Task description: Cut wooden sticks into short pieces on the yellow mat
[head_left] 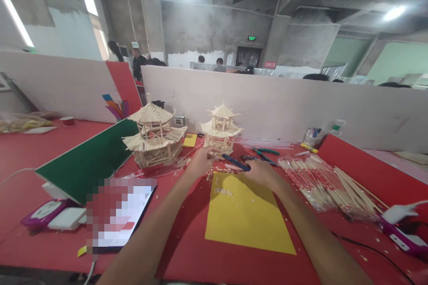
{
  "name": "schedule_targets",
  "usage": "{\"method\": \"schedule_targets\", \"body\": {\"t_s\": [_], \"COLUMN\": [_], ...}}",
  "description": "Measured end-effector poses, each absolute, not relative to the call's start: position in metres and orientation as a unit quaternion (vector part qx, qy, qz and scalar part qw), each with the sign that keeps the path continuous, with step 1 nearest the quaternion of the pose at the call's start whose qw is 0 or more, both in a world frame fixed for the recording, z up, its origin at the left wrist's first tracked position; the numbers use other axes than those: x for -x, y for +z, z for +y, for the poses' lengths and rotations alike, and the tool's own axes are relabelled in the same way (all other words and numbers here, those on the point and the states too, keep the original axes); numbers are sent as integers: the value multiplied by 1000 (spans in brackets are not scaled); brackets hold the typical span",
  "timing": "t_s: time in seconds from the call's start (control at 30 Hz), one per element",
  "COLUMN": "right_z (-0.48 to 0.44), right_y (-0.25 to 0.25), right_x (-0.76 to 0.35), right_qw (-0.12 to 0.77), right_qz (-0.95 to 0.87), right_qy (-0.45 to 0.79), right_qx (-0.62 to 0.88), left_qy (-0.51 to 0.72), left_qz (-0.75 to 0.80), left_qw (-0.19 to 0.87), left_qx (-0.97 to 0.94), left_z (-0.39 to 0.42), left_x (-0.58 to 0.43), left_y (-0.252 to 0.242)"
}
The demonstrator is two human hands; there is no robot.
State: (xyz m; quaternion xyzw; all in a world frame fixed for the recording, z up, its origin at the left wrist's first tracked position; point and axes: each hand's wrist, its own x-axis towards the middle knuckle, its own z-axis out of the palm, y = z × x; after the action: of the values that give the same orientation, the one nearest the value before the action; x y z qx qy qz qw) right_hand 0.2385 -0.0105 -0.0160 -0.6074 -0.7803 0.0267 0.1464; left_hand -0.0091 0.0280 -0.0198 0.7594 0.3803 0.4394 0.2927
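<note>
My left hand [202, 161] is closed in a pinch in front of the smaller pagoda model [223, 128], made of pale wooden sticks. What its fingertips grip is too small to make out. In my right hand [260, 173] is a slim dark blue hand tool [236, 162], its far end pointing left at my left fingertips. A yellow sheet [247, 218] lies below both hands, with a few tiny cut stick pieces [223, 191] on it. To the left stands a larger two-tiered pagoda model [152, 136] of the same sticks.
Teal-handled pliers [265, 151] lie behind my right hand. Bagged wooden sticks [321, 182] spread to the right, near a pen holder [312, 137]. A tablet [122, 216] lies at left beside a green divider [87, 164]. Power strips [47, 211] sit at both sides. Other people are beyond the partition.
</note>
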Motion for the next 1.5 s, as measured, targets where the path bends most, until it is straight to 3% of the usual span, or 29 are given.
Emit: {"method": "schedule_targets", "body": {"t_s": [0.13, 0.3, 0.47, 1.0, 1.5], "right_z": [-8, -9, -12, -9, -13], "right_y": [-20, -22, -24, -33, -31], "right_x": [-237, -224, -211, -205, -205], "right_qw": [237, 377, 436, 438, 442], "right_qz": [-765, -733, -704, -692, -706], "right_qy": [104, 231, 315, 376, 359], "right_qx": [590, 517, 464, 433, 421], "left_qy": [389, 292, 269, 220, 288], "left_qz": [354, 290, 249, 215, 250], "left_qw": [305, 398, 471, 519, 539], "left_qx": [-794, -820, -802, -798, -751], "left_z": [28, 24, 20, 20, 11], "left_x": [9, -1, -6, -4, -8], "left_y": [-25, -38, -39, -40, -30]}}
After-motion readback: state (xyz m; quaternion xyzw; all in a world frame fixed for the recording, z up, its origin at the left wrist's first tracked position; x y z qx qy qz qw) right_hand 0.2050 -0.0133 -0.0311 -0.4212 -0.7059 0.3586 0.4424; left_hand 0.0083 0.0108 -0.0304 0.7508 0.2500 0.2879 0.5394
